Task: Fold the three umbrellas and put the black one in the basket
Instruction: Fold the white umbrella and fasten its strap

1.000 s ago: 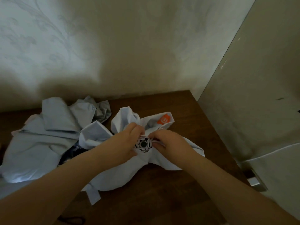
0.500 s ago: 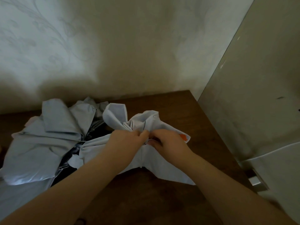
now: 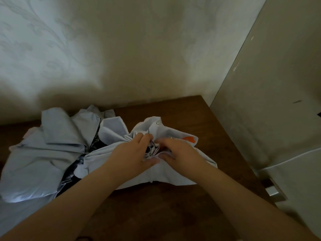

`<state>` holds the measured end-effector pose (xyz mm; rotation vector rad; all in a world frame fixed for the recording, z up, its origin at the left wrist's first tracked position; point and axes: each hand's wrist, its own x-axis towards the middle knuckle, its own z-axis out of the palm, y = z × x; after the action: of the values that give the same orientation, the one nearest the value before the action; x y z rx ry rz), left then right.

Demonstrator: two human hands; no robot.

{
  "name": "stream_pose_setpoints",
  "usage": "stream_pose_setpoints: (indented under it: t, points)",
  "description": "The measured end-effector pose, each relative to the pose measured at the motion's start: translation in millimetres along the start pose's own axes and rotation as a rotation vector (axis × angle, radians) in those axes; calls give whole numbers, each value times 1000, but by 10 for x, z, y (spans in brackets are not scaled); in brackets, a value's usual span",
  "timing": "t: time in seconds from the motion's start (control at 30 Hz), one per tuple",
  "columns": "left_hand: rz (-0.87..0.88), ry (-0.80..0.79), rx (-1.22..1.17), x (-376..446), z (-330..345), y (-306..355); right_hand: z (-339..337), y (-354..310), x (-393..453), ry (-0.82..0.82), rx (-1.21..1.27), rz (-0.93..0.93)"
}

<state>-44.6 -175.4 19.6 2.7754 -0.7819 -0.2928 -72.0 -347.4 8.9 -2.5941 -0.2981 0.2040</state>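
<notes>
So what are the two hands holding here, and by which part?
Both the left hand and the right hand grip the white umbrella at the gathered centre of its canopy, bunching the fabric folds together on the wooden table.

Your left hand [image 3: 129,153] and right hand [image 3: 175,152] have gathered the white umbrella [image 3: 156,129] cloth more tightly since a second ago; the dark round hub seen then is now mostly hidden in bunched folds. The orange tag [image 3: 188,138] has moved from the top to the right side.
</notes>
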Motion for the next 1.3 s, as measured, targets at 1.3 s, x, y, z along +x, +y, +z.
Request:
stream_pose_setpoints:
  t: [1.3]
  points:
    - [157, -179, 125, 2, 76, -13, -59, 75, -185, -33, -49, 80]
